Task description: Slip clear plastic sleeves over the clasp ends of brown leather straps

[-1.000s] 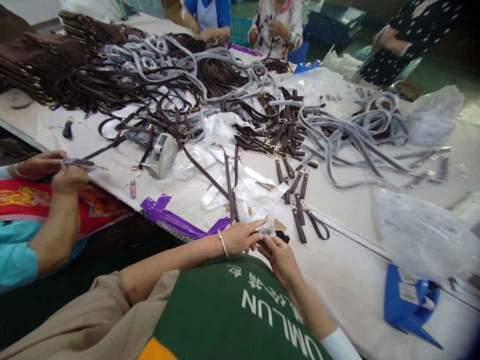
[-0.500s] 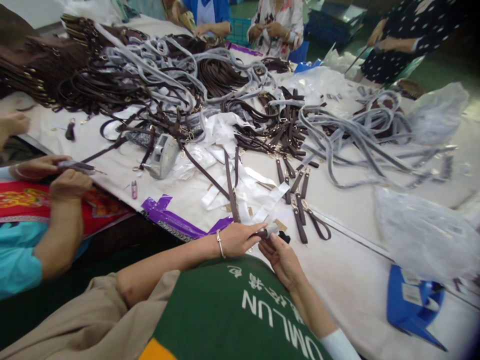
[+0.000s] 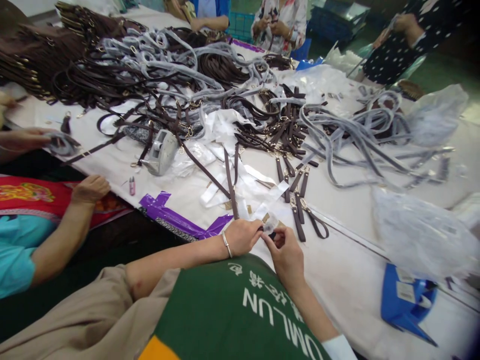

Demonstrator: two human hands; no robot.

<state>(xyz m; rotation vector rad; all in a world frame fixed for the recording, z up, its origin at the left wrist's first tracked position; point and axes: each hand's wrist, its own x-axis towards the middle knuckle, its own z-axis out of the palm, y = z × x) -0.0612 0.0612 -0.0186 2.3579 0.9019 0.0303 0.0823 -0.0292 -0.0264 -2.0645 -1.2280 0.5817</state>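
Note:
My left hand (image 3: 244,237) is closed around the end of a dark brown strap (image 3: 233,197), close to my apron at the table edge. The strap runs from it up across the table. My right hand (image 3: 285,252) meets it with thumb and finger pinched on a piece of clear plastic wrap (image 3: 270,225) at the strap's end. The fingers partly hide that end. Beyond my hands lie white paper strips (image 3: 272,200). Short brown wrist straps (image 3: 300,212) with gold clasps lie just past my right hand.
A heap of brown straps and grey-wrapped straps (image 3: 330,135) spreads across the table. A grey tape dispenser (image 3: 161,152) stands left of centre and a blue one (image 3: 405,300) at right. Pink snips (image 3: 132,185) lie near purple tape (image 3: 172,220). Co-workers sit left and stand opposite.
My right hand has turned and risen, its fingers now pinching the plastic at the strap's end. My left fingers have curled in tighter. The left co-worker's hands have moved apart.

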